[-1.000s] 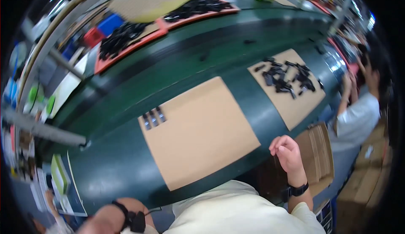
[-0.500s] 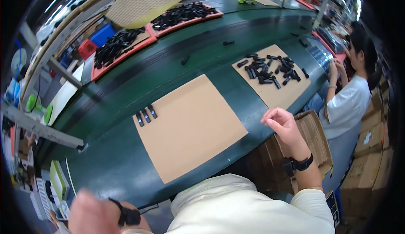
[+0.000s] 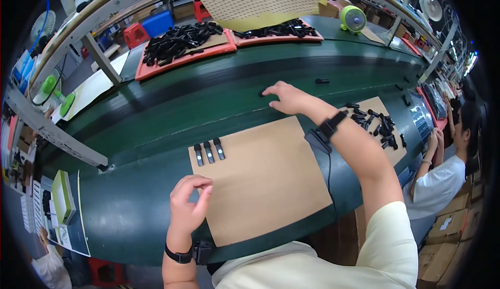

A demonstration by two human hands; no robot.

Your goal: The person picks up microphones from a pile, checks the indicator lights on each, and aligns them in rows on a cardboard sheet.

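Note:
My right hand [image 3: 287, 98] reaches across the green work surface [image 3: 140, 195]. Its fingertips are at a small black elongated part [image 3: 262, 93], thumb and fingers apart; whether they touch it I cannot tell. My left hand [image 3: 188, 201], fingers curled and parted from the thumb with nothing visible between them, hovers at the left edge of a flat cardboard sheet [image 3: 265, 185]. Three black parts [image 3: 209, 152] lie side by side near that sheet's far left corner, each with a pale spot.
Beyond my right forearm, a second cardboard sheet [image 3: 398, 156] carries several scattered black parts. Red trays [image 3: 195, 55] heaped with similar parts stand along the far side. One loose part [image 3: 322, 81] lies beyond my right hand. A metal post [image 3: 57, 127] stands left; a co-worker [image 3: 442, 169] sits right.
My right hand has gone from beside the sheet's right edge out to the loose black part. My left hand has come up from the lower left to the sheet. The view has shifted.

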